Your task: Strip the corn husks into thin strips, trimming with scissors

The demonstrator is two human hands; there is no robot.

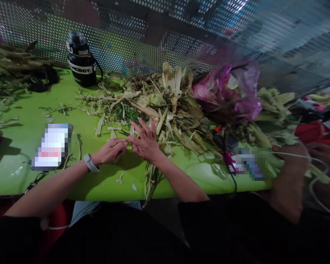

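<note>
Picking seems the step: the left hand (113, 149) is pinched together, on what I cannot tell, against the spread right hand (147, 144); husks (147, 109) lie just beyond on the bench (104, 183); next likely wants steady fingertips.

On our worktop (98, 183), the heap of husks (153, 101) lies just beyond our hands (147, 146), a phone (52, 146) to their left. Behind the phone stands a bottle (83, 69); right of the heap sits a bag (228, 93), before a mesh panel (126, 40).
</note>
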